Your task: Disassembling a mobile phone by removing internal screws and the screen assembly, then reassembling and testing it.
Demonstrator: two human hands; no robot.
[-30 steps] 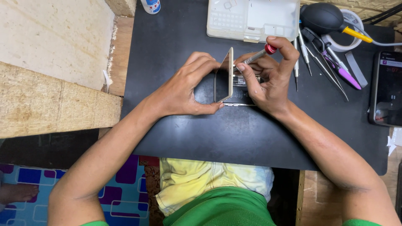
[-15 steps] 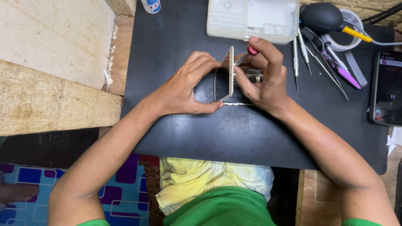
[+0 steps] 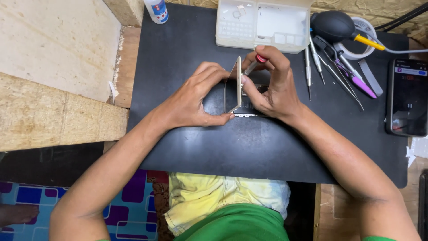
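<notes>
An opened phone (image 3: pixel 249 107) lies on the black mat (image 3: pixel 187 147), its screen panel (image 3: pixel 238 82) lifted upright on edge. My left hand (image 3: pixel 196 98) grips that screen panel from the left side. My right hand (image 3: pixel 274 82) rests over the phone body and holds a small screwdriver with a red cap (image 3: pixel 254 64), its tip pointing down into the phone.
A white parts tray (image 3: pixel 263 22) sits at the mat's far edge, a small bottle (image 3: pixel 157 10) to its left. Screwdrivers and tweezers (image 3: pixel 327 64), a black air blower (image 3: pixel 332 26) and tape roll (image 3: pixel 361 44) lie right. Another phone (image 3: pixel 408 96) lies at the right edge.
My right hand has shifted its grip on the red-capped screwdriver, bringing it lower and closer to the upright screen panel. My left hand has kept its hold.
</notes>
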